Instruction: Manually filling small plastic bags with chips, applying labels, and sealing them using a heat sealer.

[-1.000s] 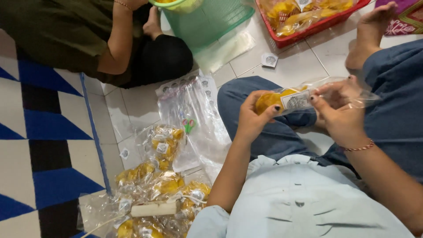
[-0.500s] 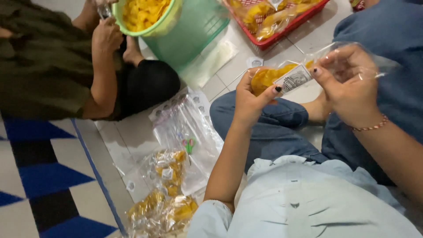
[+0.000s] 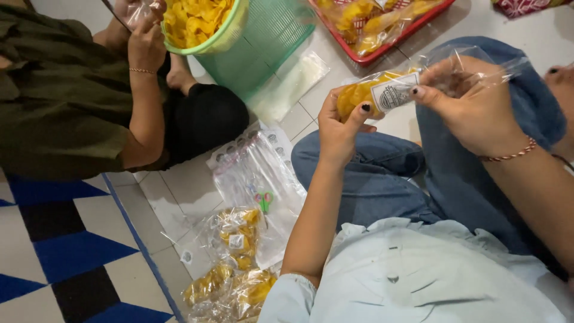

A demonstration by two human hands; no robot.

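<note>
Chip bag (image 3: 382,90), clear plastic with a white label, held above the lap: left hand (image 3: 341,128) grips its filled yellow end from below, right hand (image 3: 472,104) pinches the empty open end. Beyond it, red tray (image 3: 412,36) of filled bags. Green basket (image 3: 263,42) of loose chips, far left. Packed bags (image 3: 236,263) and empty bags (image 3: 257,173) on floor. Co-worker's hand (image 3: 146,45) at the basket.

One green basket (image 3: 272,45), one red tray (image 3: 382,51)
</note>
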